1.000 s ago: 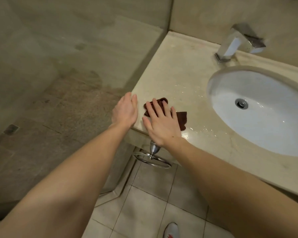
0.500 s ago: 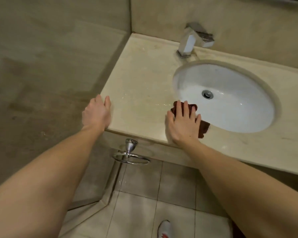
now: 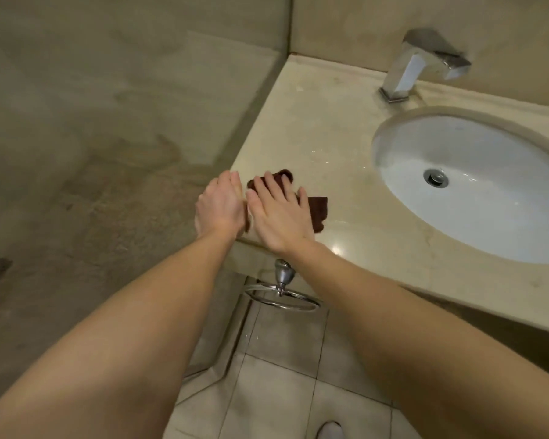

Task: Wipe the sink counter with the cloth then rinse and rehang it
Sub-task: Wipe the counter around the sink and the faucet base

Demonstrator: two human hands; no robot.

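Observation:
A dark brown cloth point(image 3: 318, 208) lies on the beige stone counter point(image 3: 324, 134) near its front left corner. My right hand point(image 3: 278, 213) presses flat on the cloth with straight, spread fingers and covers most of it. My left hand point(image 3: 220, 206) rests open on the counter's left edge, right beside the right hand. The white oval sink point(image 3: 476, 185) sits to the right, with a chrome faucet point(image 3: 422, 64) behind it. A chrome towel ring point(image 3: 282, 296) hangs under the counter's front edge, with nothing on it.
A glass shower wall stands to the left of the counter. Water drops glint on the counter between the cloth and the sink. Beige floor tiles and the tip of a white shoe point(image 3: 329, 430) show below.
My right hand slid the cloth from the sink's front rim back left to the counter's corner, next to my left hand. The left hand stayed on the edge.

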